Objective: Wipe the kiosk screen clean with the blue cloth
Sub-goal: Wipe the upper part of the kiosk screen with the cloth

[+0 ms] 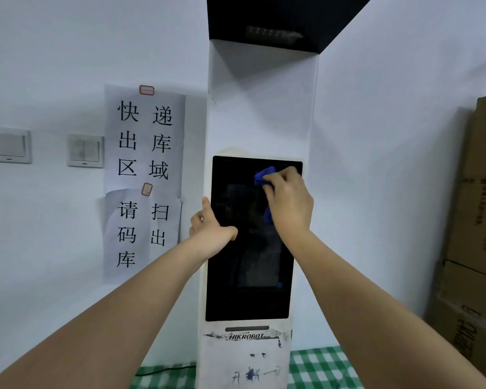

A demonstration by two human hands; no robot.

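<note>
hands [213, 231]: 2 | kiosk screen [247, 276]: 1 | blue cloth [264, 175]: 1 | wall switches [10, 145]: 2 | paper signs [145, 140]: 2 | cardboard boxes [477, 192]: approx. 3

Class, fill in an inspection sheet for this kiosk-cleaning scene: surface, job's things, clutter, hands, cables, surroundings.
Surface: green-and-white checked cloth under the kiosk.
Job's things: dark kiosk screen in white upright housing; crumpled blue cloth pressed near the screen's upper right.
Clutter: nothing seen.
Hands: right hand grips the cloth; left hand holds the screen's left edge.
Cables: black cable lying at lower left.
Surroundings: printed paper notices, two wall switches, stacked cardboard boxes.
</note>
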